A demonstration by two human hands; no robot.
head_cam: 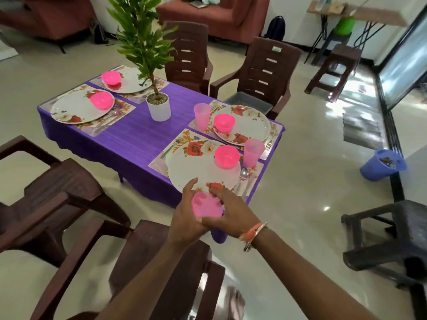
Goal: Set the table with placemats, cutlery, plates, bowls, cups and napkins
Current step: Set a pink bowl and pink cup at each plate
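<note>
Pink cup [205,207]: held at the near corner of the table [138,137], just by the nearest plate [198,167]. Left hand [186,211] curls its fingers round it; right hand [231,212] pinches its top. Far-left plate [76,109] lacks a cup: likely destination. Set it upright beside the plate, off the cutlery.

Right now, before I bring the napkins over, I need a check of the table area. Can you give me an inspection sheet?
Surface: purple-clothed table.
Job's things: four placemats with plates and pink bowls; cups at two settings; no napkins seen.
Clutter: potted plant at centre.
Fingers: left hand and right hand grip a pink cup at the near edge.
Cables: black cables by the far desk.
Surroundings: brown chairs, blue bucket on floor.
</note>
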